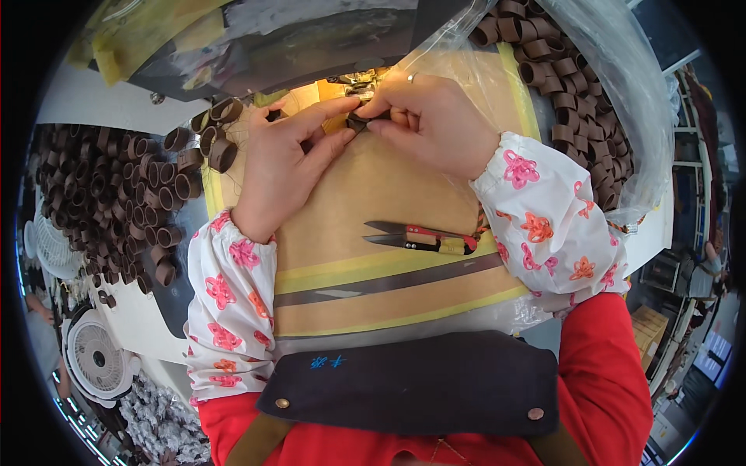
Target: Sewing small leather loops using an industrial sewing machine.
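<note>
At the top middle, my left hand (pixel 287 155) and my right hand (pixel 439 124) meet on a small dark brown piece (pixel 357 122) under the lit working part of a machine (pixel 359 84). My left index finger and thumb reach to the piece's left side, and my right fingers are curled and pinched on it. The fingertips partly hide the piece. Below my hands, thread snips with red-and-black handles (pixel 439 239) lie on the tan work surface (pixel 350 194), blades pointing left.
Many brown rings (pixel 148 194) are heaped at the left, and more (pixel 575 109) fill a clear plastic bag at the right. The dark machine body (pixel 233 39) spans the top. A white fan (pixel 99 357) stands at lower left, with another person's arm (pixel 39 311) near the left rim.
</note>
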`<state>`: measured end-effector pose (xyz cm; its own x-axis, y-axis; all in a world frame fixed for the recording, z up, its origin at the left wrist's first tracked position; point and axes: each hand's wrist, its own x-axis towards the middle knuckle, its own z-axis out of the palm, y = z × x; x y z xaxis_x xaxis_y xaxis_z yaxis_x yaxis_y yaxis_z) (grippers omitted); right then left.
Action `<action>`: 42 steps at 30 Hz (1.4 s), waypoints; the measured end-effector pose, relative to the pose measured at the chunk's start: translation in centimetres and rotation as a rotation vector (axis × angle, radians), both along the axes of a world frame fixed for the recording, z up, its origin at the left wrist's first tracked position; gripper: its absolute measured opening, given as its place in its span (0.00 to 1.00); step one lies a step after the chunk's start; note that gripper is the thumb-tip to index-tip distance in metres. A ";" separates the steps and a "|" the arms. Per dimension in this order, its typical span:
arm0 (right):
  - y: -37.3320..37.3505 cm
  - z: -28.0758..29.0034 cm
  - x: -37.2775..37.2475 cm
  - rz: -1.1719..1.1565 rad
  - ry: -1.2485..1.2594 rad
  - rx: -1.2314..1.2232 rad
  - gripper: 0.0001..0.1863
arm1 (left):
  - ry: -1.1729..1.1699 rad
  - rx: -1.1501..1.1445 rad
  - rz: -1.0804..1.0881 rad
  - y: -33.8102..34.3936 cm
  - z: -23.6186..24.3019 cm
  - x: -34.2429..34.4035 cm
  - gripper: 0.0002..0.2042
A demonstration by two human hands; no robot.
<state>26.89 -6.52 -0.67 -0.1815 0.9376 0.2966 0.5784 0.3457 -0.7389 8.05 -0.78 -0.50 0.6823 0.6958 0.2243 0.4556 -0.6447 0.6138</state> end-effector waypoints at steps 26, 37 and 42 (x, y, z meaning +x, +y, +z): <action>1.6 -1.5 -0.3 -0.227 -0.086 0.234 0.05 | -0.079 0.063 0.256 1.3 -1.5 2.0 0.10; 1.6 -1.2 -0.5 -0.286 -0.251 0.208 0.06 | -0.045 0.043 0.255 1.4 -1.2 2.0 0.11; 1.7 -1.3 -0.9 -0.305 -0.267 0.187 0.06 | -0.080 -0.024 0.268 1.5 -1.3 1.6 0.10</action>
<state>25.99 -4.84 -2.01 0.0011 0.8948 0.4466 0.8368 0.2436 -0.4903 9.69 0.69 -1.78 0.4536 0.8549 0.2517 0.5574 -0.4925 0.6684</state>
